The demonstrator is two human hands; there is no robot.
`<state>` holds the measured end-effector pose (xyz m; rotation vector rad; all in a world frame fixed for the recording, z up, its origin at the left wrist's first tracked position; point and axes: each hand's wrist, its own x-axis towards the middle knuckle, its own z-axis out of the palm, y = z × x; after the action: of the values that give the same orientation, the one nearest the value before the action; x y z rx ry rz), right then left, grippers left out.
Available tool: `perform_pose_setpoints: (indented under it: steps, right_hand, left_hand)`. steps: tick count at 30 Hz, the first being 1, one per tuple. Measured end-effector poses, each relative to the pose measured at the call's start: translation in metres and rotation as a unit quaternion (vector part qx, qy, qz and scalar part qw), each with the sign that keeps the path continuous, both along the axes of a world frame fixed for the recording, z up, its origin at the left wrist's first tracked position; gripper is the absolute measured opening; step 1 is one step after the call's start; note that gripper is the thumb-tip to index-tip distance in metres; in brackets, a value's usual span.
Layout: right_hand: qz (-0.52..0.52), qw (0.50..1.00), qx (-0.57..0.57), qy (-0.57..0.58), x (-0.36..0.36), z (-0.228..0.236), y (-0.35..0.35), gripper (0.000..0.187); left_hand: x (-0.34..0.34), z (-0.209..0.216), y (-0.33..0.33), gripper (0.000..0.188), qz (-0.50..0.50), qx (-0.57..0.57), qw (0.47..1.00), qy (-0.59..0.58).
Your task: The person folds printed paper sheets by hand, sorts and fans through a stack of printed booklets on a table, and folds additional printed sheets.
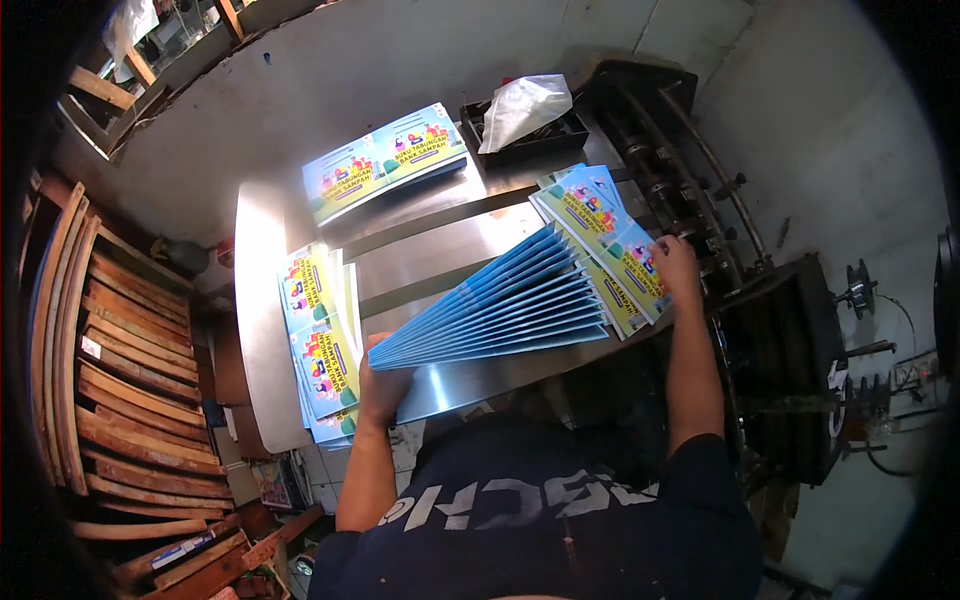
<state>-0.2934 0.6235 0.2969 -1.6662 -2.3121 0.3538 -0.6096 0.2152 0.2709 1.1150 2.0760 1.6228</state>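
Note:
My left hand (380,392) grips the narrow end of a fanned bundle of blue sheets (495,305). Their free edges spread apart to the right, over the metal table (430,385). At the right end of the table lies an overlapping pile of colourful printed sheets (602,240), blue and green with cartoon figures. My right hand (678,268) has its fingers closed on the right edge of a printed sheet in that pile. Part of the pile is hidden behind the fan.
Similar sheets form one stack (385,170) at the back of the table and another (322,345) at its left. A black tray (530,138) with a white plastic bag (528,105) stands behind. Dark machinery (690,190) borders the right; a slatted wooden rack (140,370) the left.

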Motion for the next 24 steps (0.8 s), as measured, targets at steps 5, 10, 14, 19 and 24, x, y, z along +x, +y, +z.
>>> perform_pose_setpoints:
  steps: [5,10,14,19,24]
  right_hand:
    - [0.245,0.936,0.189,0.168,-0.080,0.049,-0.078,0.019]
    - [0.463,0.861,0.166,0.127,-0.129,0.078,-0.154,0.011]
    - [0.461,0.864,0.187,0.080,-0.133,0.071,-0.160,0.010]
    - [0.445,0.870,0.201,0.068,-0.134,0.071,-0.166,0.012]
    - [0.429,0.884,0.168,0.077,-0.132,0.076,-0.176,0.028]
  left_hand:
    - [-0.004,-0.007,-0.004,0.024,-0.022,0.002,0.998,0.053]
    - [0.000,-0.009,-0.006,0.028,0.004,0.007,0.996,-0.084]
    - [-0.003,-0.016,-0.005,0.022,0.005,0.006,0.998,-0.057]
    - [0.002,-0.004,0.000,0.022,0.017,0.013,0.998,-0.063]
    - [-0.003,-0.020,-0.005,0.027,0.002,0.004,0.996,-0.088]
